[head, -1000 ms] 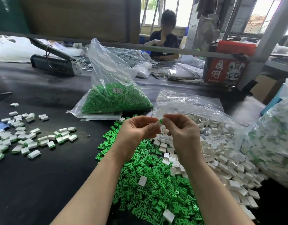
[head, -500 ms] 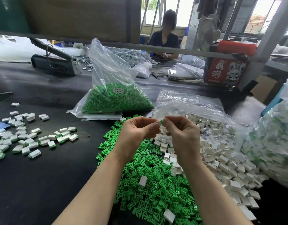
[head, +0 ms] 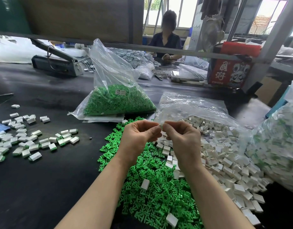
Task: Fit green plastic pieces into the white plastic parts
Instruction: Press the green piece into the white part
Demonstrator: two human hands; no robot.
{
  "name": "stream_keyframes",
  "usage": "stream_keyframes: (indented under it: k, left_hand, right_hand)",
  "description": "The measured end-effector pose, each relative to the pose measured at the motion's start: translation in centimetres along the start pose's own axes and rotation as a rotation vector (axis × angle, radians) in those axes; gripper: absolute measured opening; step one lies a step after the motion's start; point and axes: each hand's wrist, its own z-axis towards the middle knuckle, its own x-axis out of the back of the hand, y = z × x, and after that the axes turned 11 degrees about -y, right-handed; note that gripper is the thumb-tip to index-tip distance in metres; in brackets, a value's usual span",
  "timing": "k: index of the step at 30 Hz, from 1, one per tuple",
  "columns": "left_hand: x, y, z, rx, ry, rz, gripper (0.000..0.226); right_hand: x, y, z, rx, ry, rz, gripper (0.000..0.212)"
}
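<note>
My left hand (head: 139, 134) and my right hand (head: 182, 138) are raised together above the table, fingertips meeting. Between them they pinch a small white plastic part (head: 161, 126); only a sliver of it shows, and the green piece is hidden by the fingers. Below the hands lies a heap of loose green pieces (head: 152, 187). A heap of loose white parts (head: 225, 156) spreads to the right of it, spilling from a clear bag.
Several assembled white-and-green parts (head: 28, 142) lie scattered at left. A clear bag of green pieces (head: 116, 100) stands behind the heaps, a full bag of parts (head: 279, 146) at right. A bag sealer (head: 56, 63) and a seated person (head: 166, 42) are beyond.
The green tip seen between my fingertips earlier is no longer visible; the fingertips have closed tighter together. Both hands stay in about the same place.
</note>
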Motion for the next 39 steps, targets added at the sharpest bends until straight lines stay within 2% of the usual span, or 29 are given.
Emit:
stream_keyframes:
  k: [5, 7, 13, 17, 19, 21, 25, 27, 39]
  left_hand:
    - [0.6, 0.0, 0.1, -0.013, 0.015, 0.070, 0.005]
    - [0.7, 0.0, 0.1, -0.017, 0.021, 0.096, 0.009]
    - [1.0, 0.2, 0.0, -0.019, -0.009, 0.088, 0.014]
    - [0.8, 0.1, 0.0, -0.015, -0.032, 0.078, 0.016]
    - [0.6, 0.0, 0.0, -0.014, -0.022, 0.072, 0.018]
    - [0.5, 0.0, 0.0, -0.013, -0.013, 0.065, 0.019]
    - [0.5, 0.2, 0.1, -0.009, -0.005, 0.071, 0.010]
    - [0.8, 0.3, 0.1, 0.002, 0.016, 0.141, 0.008]
    - [1.1, 0.8, -0.1, 0.017, -0.001, 0.206, 0.020]
  right_hand:
    - [0.1, 0.3, 0.1, 0.048, -0.034, -0.146, 0.010]
    - [0.0, 0.4, 0.0, 0.051, -0.044, -0.184, 0.009]
    - [0.6, -0.1, -0.1, 0.010, -0.119, -0.113, 0.009]
    - [0.4, 0.1, -0.3, -0.063, -0.065, 0.013, 0.013]
    - [0.2, 0.2, -0.4, -0.072, -0.039, 0.002, 0.009]
    - [0.0, 0.4, -0.4, -0.056, -0.047, -0.133, 0.008]
    - [-0.7, 1.0, -0.2, 0.023, -0.156, -0.612, 0.023]
    - [-0.6, 1.2, -0.2, 0.024, -0.209, -0.729, 0.025]
    - [0.4, 1.1, -0.2, 0.060, -0.323, -0.777, 0.033]
